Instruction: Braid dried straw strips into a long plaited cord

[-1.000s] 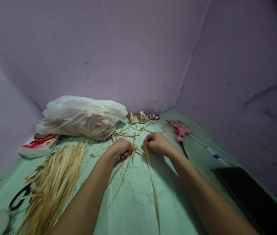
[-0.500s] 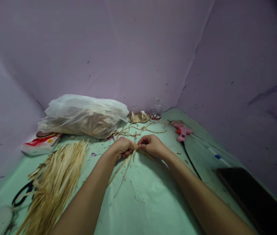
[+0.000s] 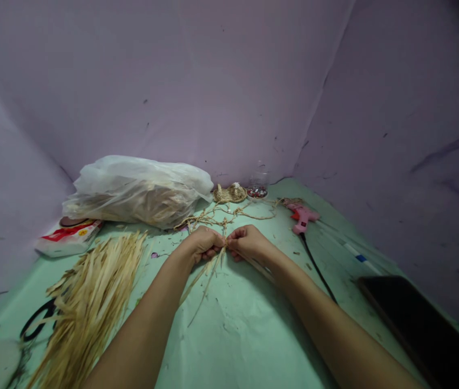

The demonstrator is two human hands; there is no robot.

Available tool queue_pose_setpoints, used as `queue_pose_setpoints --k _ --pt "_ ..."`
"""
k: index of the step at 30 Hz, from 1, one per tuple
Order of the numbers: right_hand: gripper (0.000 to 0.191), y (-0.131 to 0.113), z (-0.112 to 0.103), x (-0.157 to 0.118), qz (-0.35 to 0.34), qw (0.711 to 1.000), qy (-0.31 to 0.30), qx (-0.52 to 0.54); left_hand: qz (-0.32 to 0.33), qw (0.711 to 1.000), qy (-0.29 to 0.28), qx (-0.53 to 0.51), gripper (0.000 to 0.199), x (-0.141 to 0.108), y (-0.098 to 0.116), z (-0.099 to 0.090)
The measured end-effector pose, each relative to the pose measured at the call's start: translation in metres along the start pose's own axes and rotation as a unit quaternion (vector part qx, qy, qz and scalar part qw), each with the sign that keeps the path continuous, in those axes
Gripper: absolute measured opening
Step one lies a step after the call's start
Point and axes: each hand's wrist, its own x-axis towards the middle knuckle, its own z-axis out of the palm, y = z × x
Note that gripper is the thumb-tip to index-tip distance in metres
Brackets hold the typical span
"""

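Near the middle of the table, my left hand (image 3: 205, 244) pinches a braided straw cord (image 3: 224, 227) between thumb and fingers. My right hand (image 3: 248, 241) is closed on the same cord, its fingertips almost touching the left ones. Loose straw strands (image 3: 209, 278) fan out from the pinched spot toward me, some passing under the right wrist. Beyond the hands, thin knotted straw cord (image 3: 249, 215) lies in loops on the table. The exact point of grip is partly hidden by the fingers.
A bundle of dry straw strips (image 3: 95, 302) lies at left over black-handled scissors (image 3: 37, 320). Behind stand a stuffed plastic bag (image 3: 140, 189), a woven straw piece (image 3: 230, 193) and a bead jar (image 3: 257, 189). At right are a pink glue gun (image 3: 303, 215) and a dark phone-like slab (image 3: 419, 324).
My right hand has shifted slightly down and toward my left hand, its fingers closing nearer the pinched spot. The left hand stays in place.
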Motion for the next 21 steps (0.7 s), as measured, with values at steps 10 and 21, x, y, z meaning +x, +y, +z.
queue_pose_setpoints --k 10,21 --pt "0.005 0.013 -0.001 0.011 -0.048 0.996 0.024 -0.068 -0.012 0.999 0.039 0.025 0.017 -0.004 0.003 0.006" --pt "0.009 0.009 0.001 0.006 -0.026 0.999 0.000 -0.039 0.014 0.970 0.128 0.205 0.011 -0.026 0.025 0.007"
